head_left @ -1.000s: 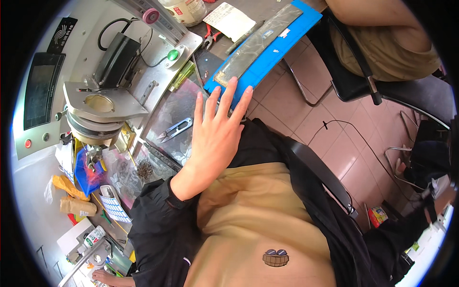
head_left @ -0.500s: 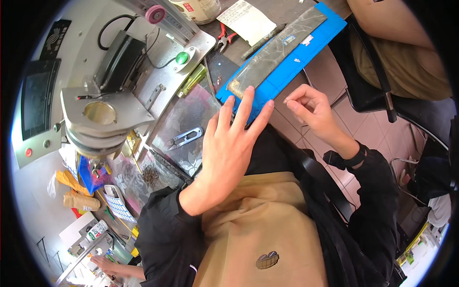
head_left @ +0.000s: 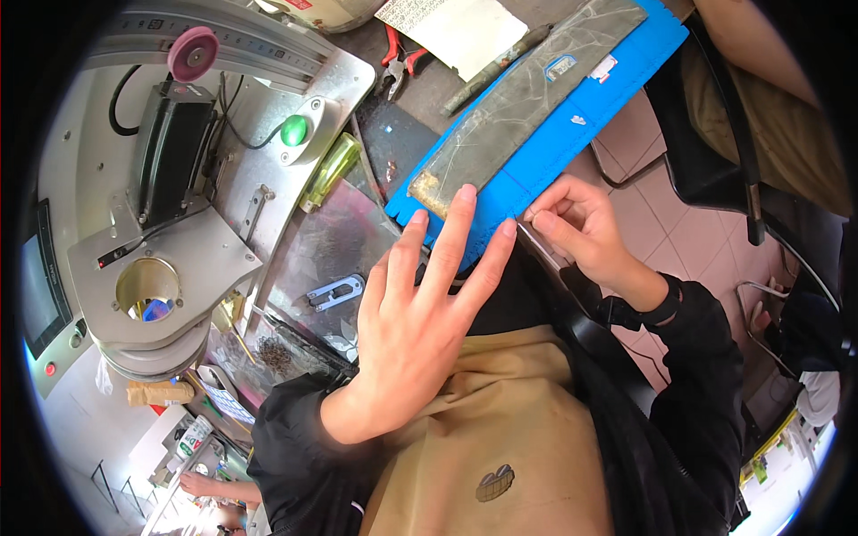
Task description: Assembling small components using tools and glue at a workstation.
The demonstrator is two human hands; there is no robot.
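Observation:
My left hand (head_left: 416, 304) has its fingers spread, with the fingertips resting at the near end of a blue board (head_left: 536, 161). A worn grey strip (head_left: 527, 98) lies along that board, its near corner chipped and pale beside my fingertips. Just right of the board's edge, my right hand (head_left: 581, 234) is closed in a pinch between thumb and index finger. Whatever sits in that pinch is too small to make out. A dark pen-shaped tool (head_left: 497, 70) lies along the far side of the strip.
At left stands a machine with a green button (head_left: 294, 130) and pink knob (head_left: 192, 54). Red-handled pliers (head_left: 394, 66), a paper note (head_left: 460, 34), a yellow-green handle (head_left: 332, 171) and blue snips (head_left: 336, 293) lie on the bench. Another person's arm (head_left: 760, 40) is at upper right.
My right hand has come down and closer to the board's edge, still pinched. My left fingers stay spread at the board's near end. The whole view has shifted, with the machine further left.

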